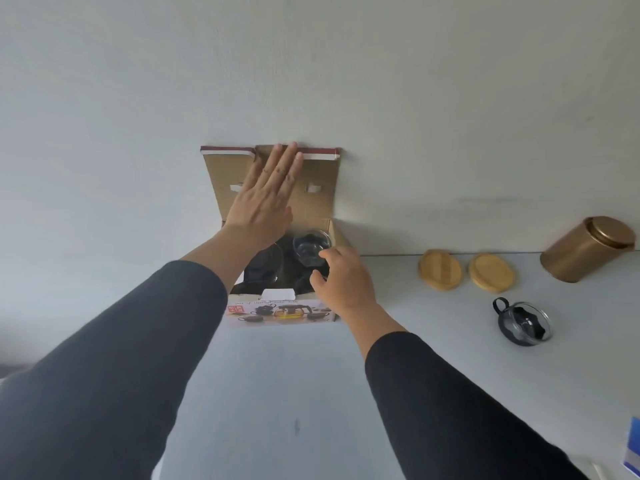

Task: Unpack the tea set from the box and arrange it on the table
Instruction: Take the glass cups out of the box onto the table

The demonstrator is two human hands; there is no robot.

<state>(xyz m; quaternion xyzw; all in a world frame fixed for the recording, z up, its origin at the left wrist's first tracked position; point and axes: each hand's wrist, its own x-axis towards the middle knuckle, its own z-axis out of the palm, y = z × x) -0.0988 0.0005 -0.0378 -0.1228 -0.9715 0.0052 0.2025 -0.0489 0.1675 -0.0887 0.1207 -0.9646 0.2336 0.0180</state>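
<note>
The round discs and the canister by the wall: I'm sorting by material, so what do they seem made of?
The two round discs look like pale wood or bamboo: matte, with faint grain. The canister looks like metal with a brushed gold finish and soft sheen.

Box front panel (pixel 281 311): line of script above printed tea-set pictures, too blurred to read.
Red mark, panel left: unreadable.

Cardboard box (pixel 282 311): open, against the wall, lid flap (pixel 322 174) upright; printed front panel showing a tea set. Interior dark, holding a clear glass cup (pixel 310 247) at right rear and a larger glass vessel (pixel 266 261) at left. Glass lid (pixel 523 323) with black knob and loop: on the table, well right of the box. Two round wooden coasters (pixel 440 270), side by side near the wall.
</note>
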